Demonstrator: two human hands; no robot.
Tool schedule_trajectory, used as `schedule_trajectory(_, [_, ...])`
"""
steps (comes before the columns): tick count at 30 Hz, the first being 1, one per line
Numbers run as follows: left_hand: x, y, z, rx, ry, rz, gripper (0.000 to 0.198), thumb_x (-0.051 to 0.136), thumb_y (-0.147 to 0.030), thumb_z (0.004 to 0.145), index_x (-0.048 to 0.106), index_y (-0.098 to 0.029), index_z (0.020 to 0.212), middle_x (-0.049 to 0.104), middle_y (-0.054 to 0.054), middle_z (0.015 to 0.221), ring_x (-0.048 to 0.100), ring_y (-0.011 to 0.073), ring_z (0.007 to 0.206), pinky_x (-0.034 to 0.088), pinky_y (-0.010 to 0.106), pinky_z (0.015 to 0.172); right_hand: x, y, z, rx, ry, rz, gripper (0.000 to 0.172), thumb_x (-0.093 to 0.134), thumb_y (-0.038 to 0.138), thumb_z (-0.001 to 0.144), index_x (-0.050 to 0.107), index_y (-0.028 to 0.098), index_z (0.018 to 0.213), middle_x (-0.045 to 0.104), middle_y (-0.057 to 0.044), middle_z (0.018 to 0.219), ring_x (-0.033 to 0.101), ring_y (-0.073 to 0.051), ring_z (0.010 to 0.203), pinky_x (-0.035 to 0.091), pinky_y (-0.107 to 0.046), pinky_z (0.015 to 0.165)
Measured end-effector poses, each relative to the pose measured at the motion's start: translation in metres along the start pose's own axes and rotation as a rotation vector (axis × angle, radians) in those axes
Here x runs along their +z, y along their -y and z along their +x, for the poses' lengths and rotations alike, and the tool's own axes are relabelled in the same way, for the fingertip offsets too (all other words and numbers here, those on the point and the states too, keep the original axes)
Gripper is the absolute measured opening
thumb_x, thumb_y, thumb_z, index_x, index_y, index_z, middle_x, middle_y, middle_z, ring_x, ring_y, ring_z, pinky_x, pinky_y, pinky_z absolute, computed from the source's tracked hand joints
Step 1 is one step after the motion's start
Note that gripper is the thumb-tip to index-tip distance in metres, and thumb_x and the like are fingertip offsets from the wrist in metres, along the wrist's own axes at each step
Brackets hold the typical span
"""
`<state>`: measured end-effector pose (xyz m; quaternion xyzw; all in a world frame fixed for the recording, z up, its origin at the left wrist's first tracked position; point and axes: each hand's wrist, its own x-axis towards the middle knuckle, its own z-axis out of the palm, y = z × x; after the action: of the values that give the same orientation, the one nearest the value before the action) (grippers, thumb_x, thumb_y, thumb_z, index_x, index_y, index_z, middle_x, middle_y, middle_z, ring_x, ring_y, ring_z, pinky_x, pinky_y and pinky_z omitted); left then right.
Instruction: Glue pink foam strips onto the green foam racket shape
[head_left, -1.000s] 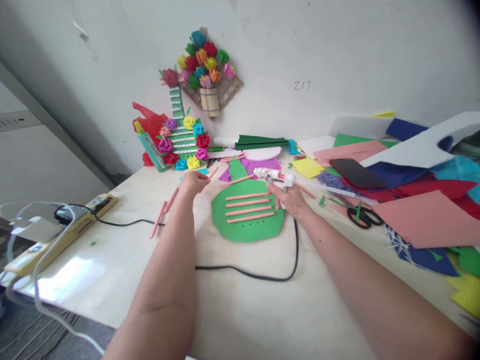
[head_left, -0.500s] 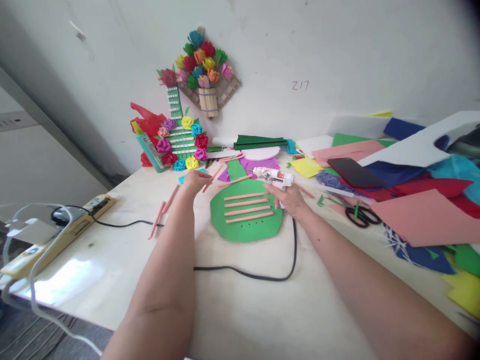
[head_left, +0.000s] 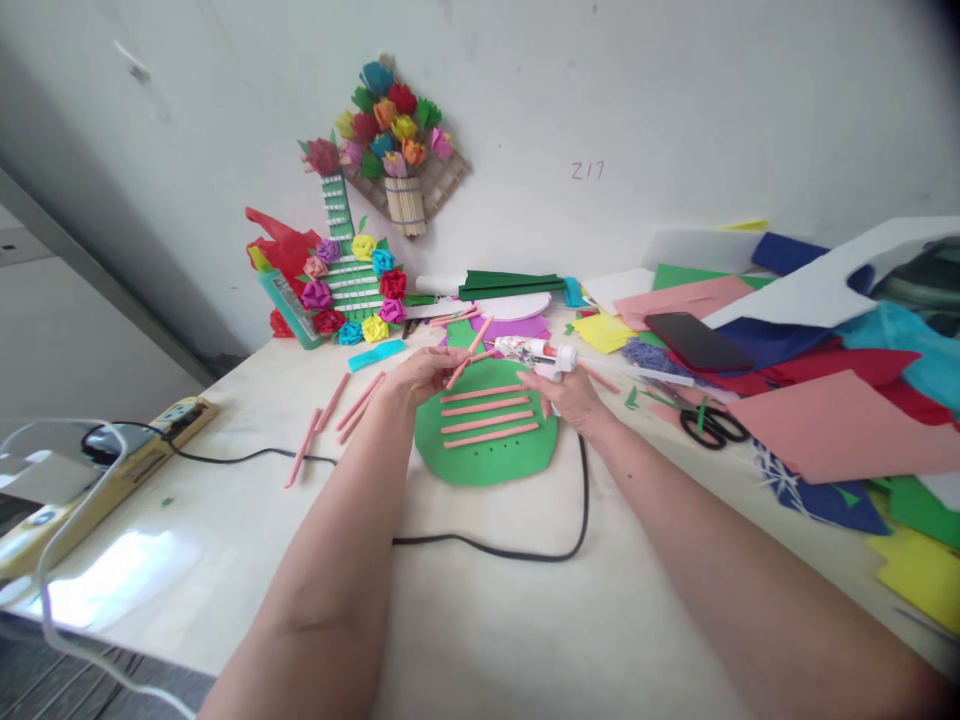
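Observation:
My left hand [head_left: 430,376] pinches a thin pink paper stick [head_left: 480,336], held at a slant over the upper left of a green paper shape [head_left: 486,464]. In my right hand [head_left: 564,396] is a white hot glue gun [head_left: 556,358], its nozzle pointing left, close to the stick. A clear glue stick [head_left: 637,370] juts out of its back. Several pink strips [head_left: 487,418] lie in rows across the rounded green body, above a line of small dark dots. Another pink stick shows partly between the hands, near the nozzle.
Loose pink sticks [head_left: 304,448] lie at left, near a power strip [head_left: 180,415]. The black cord [head_left: 495,548] loops in front. Scissors [head_left: 712,425], a phone [head_left: 697,342] and coloured paper [head_left: 855,425] cover the right. A flower-trimmed paper guitar [head_left: 356,270] leans at the back.
My left hand has moved right, bringing the pink stick near the glue gun's nozzle. Loose sticks and a blue paper strip, earlier behind my left arm, now show. The view has shifted slightly.

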<state>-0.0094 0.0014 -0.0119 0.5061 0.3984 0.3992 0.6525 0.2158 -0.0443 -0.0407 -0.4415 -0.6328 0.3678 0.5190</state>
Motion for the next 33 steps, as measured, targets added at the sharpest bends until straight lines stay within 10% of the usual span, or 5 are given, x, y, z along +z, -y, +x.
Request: schedule_trajectory(33, [-0.0025, 0.0019, -0.0020, -0.027, 0.061, -0.130, 0.012, 0.059, -0.007, 0.069, 0.066, -0.005, 0.078, 0.060, 0.007, 0.063, 0.053, 0.0093, 0.053, 0.036, 0.016, 0.039, -0.0012, 0.0006, -0.0005, 0.005, 0.023, -0.057, 0.031, 0.061, 0.046, 0.066, 0.057, 0.016, 0.072, 0.063, -0.002, 0.059, 0.045, -0.010, 0.031, 0.037, -0.024, 0.033])
